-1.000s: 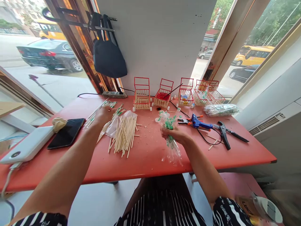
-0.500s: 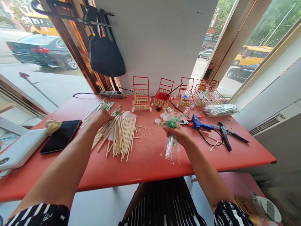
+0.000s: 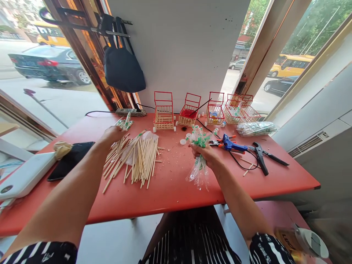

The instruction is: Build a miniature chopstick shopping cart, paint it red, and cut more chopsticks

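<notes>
In my right hand (image 3: 205,154) is a crumpled bunch of clear plastic wrappers (image 3: 200,139) with green print, its ends hanging below the fist. My left hand (image 3: 113,134) is closed on more green-printed wrappers (image 3: 125,124), which stick out past the fingers at the table's back left. Just below that hand lie loose wooden sticks (image 3: 114,161), fanned out. Beside them a thicker pile of wooden sticks (image 3: 144,159) rests partly on a white paper or plastic sheet (image 3: 129,156). Small white discs (image 3: 183,141) lie near my right hand.
Small red-and-wood model carts (image 3: 163,117) stand along the back of the red table (image 3: 165,198). A blue glue gun (image 3: 232,143), pliers (image 3: 261,157) and a bundle of wrapped sticks (image 3: 257,128) lie right. A phone (image 3: 68,161) and white power bank (image 3: 27,178) lie left.
My left hand has moved slightly back and left, with wrappers now standing up from it. The loose sticks below it are more exposed and spread. The right hand holds its bunch almost unmoved.
</notes>
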A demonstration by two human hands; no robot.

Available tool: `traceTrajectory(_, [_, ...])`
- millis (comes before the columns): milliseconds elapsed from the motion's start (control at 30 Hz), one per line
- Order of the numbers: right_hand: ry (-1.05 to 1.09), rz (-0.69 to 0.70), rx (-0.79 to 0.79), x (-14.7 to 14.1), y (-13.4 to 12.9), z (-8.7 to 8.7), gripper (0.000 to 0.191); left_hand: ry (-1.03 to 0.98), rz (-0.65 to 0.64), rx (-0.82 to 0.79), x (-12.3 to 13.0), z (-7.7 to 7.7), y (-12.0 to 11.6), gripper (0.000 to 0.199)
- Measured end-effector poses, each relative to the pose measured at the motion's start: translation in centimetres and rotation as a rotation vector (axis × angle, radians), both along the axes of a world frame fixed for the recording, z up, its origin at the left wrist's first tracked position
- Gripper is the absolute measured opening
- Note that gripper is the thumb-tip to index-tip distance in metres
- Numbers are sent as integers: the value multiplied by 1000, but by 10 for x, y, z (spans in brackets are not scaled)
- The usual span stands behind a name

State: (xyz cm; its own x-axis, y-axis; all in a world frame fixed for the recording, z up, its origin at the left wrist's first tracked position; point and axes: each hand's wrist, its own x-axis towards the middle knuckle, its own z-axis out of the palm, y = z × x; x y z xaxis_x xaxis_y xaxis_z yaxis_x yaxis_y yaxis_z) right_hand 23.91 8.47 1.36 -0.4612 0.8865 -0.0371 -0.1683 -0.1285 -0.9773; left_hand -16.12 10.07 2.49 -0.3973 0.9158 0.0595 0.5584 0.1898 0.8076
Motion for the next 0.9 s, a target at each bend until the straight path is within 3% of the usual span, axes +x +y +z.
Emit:
traceTrajectory(167, [86, 26, -61, -3, 1, 2, 56, -216, 151, -42, 11, 32, -8, 23])
traceTrajectory(267, [179, 4, -78, -5, 4, 3, 60, -380, 98, 7, 30, 52, -18, 22])
traceTrajectory(367, [236, -64, -81, -5, 8, 4, 57, -543, -41, 41, 63, 58, -30, 19])
traceTrajectory(467, [267, -152, -112, -3, 14, 4, 52, -673, -189, 50, 110, 47, -47, 19])
traceTrajectory(700, [336, -193, -110, -6, 15, 6, 53, -893, -401, -35, 228, 0, -90, 49])
traceTrajectory(800, [315, -299, -98, -6, 13, 5, 54, -886, -392, -28, 252, -12, -101, 55])
traceTrajectory(900, [318, -378, -102, -1, 14, 6, 49, -859, -364, -38, 252, -19, -115, 58])
